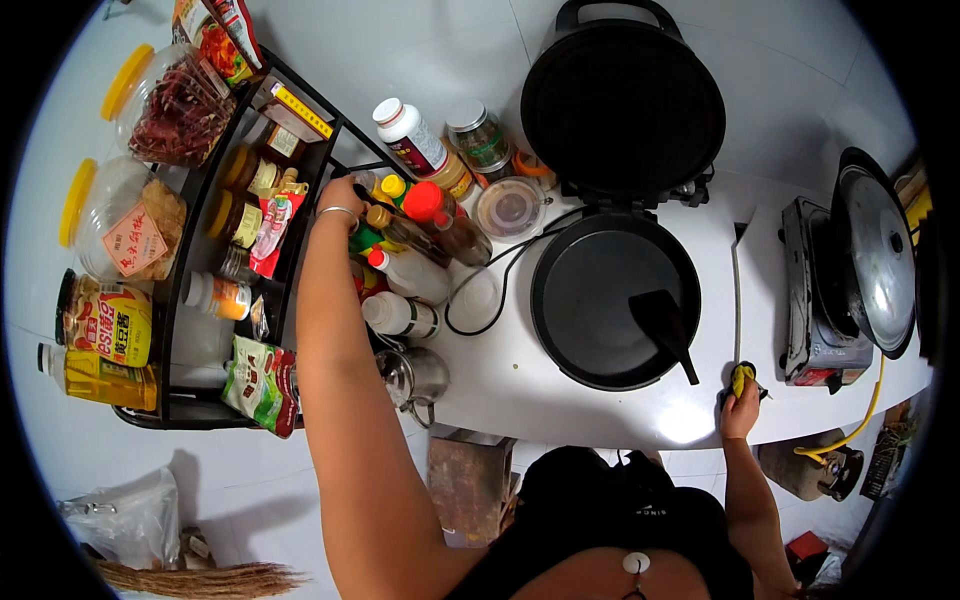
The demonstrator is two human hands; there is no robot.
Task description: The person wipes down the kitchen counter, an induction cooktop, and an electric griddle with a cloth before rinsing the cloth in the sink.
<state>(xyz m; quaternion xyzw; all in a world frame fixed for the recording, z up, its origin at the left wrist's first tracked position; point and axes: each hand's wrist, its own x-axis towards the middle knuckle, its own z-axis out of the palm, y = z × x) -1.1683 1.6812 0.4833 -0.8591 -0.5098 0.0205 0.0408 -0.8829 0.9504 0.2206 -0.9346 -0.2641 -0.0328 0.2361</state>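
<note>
1. One broad white table with a curved front edge is spread across the middle of the view
2. A black open-framed rack, loaded with clear yellow-lidded jars and printed packets, is placed at the left
3. A round black griddle is hinged open, its lid raised behind
4. A silver gas stove is topped at the right by a tilted, domed metal lid
5. Assorted plastic bottles are crowded between rack and griddle
6. A flat black spatula is propped across the griddle's rim
7. The left hand is stretched to the bottles beside the rack; its fingers are partly hidden, so whether anything is held cannot be told
8. The right hand is closed around a small yellow-and-dark object, near the table's front edge, between griddle and stove
</note>
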